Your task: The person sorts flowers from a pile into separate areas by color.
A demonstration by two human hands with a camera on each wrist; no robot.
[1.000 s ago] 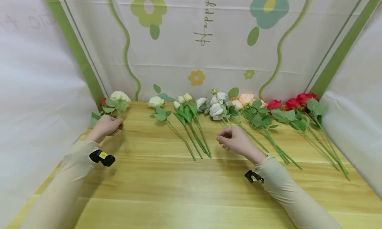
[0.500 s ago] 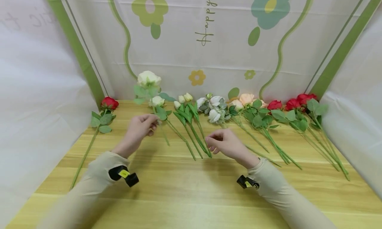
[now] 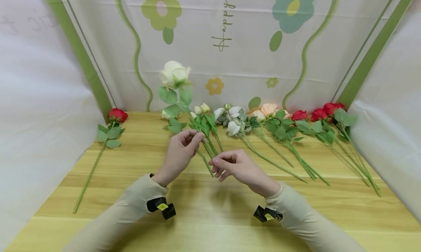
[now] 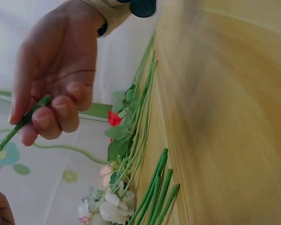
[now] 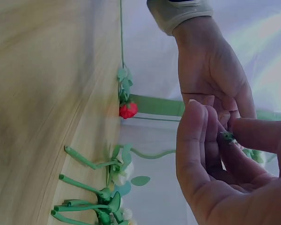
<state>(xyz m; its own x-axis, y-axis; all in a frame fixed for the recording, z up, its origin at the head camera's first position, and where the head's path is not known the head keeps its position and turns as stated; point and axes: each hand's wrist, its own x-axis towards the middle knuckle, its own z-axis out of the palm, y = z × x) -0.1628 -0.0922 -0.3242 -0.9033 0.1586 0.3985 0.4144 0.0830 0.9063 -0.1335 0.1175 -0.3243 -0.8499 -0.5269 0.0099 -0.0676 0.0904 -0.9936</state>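
Observation:
My left hand (image 3: pixel 180 149) holds a long-stemmed white rose (image 3: pixel 175 75) upright, pinching its green stem between thumb and fingers. The bloom rises above the table's back edge. Lower on the same stem, my right hand (image 3: pixel 243 168) pinches near the cut end. In the left wrist view, the right hand (image 4: pixel 61 65) grips that stem (image 4: pixel 9 136) close to its tip. The right wrist view has the stem's end (image 5: pixel 226 136) between the right thumb and fingers, with the left hand (image 5: pixel 213 70) behind. White tulips (image 3: pixel 204 126) lie just behind both hands.
A single red rose (image 3: pixel 117 115) lies at the left of the wooden table (image 3: pixel 210 222). White flowers with grey-green leaves (image 3: pixel 234 128), peach roses (image 3: pixel 269 109) and red roses (image 3: pixel 333 108) line the back right. Another white rose lies partly hidden behind the held one.
The left hand has lifted the white rose from beside the left red rose and carried it rightward. The right hand has moved left to the stem's lower end and now pinches it.

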